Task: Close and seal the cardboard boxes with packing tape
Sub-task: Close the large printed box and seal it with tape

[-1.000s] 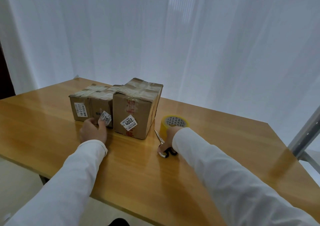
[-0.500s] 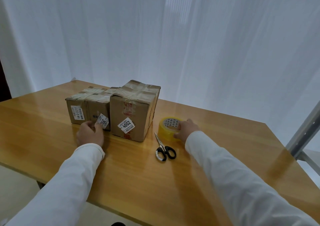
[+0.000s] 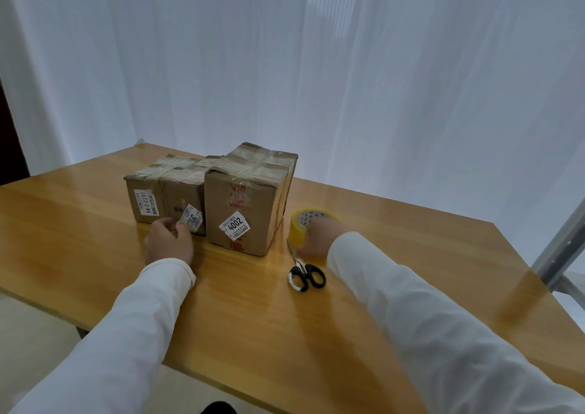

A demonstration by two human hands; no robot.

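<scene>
White-sleeved right hand (image 3: 318,238) round tape roll (image 3: 300,227)

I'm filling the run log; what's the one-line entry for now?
left hand: touches low box | right hand: grips tape roll | scissors: on table

Both arms, clad in white sleeves, were extended forward and slightly inward. The left hand (image 3: 169,242) was held knuckles up, its fingers (image 3: 183,227) curled and pinched on a label's corner. The right hand (image 3: 318,238) was curved, palm down, over a tape roll's near side.
</scene>
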